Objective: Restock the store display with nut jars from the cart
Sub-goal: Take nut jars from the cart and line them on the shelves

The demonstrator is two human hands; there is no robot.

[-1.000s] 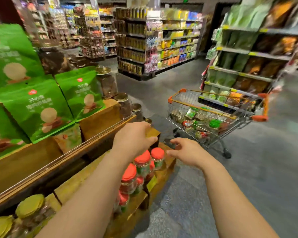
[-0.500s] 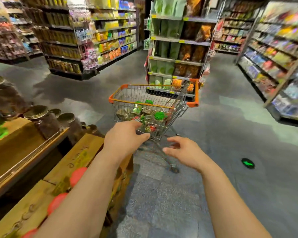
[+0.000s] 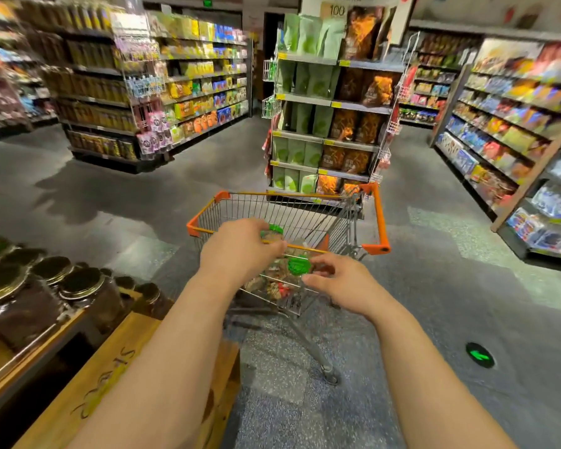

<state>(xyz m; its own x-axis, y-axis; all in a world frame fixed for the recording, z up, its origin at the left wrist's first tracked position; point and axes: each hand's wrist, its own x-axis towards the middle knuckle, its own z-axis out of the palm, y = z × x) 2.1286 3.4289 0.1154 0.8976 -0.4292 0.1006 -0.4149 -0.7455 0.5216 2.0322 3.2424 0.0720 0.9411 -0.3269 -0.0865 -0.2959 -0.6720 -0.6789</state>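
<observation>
Several dark jars with gold lids (image 3: 46,286) stand at the far left on a wooden display (image 3: 117,367), close together, and their contents look dark brown. To the right of them the left hand (image 3: 240,251) reaches over the near rim of the shopping cart (image 3: 374,222). Its fingers are curled downward over a jar with a green lid (image 3: 274,230), but the hand covers most of that jar, so I cannot tell whether it really grips it or only touches it. The cart is a wire basket with orange corners and an orange handle, and it stands on the grey floor (image 3: 434,319) just in front of the person. Inside the basket lie more nut jars, and one green lid (image 3: 298,264) shows clearly between the two hands. The right hand (image 3: 344,285) is just beside this lid; the fingers are loosely bent toward it and hold nothing that I can see. Behind the cart stands a shelf unit (image 3: 331,124) with green and orange bags. At the right, on the floor, there is a green arrow mark (image 3: 480,354).
</observation>
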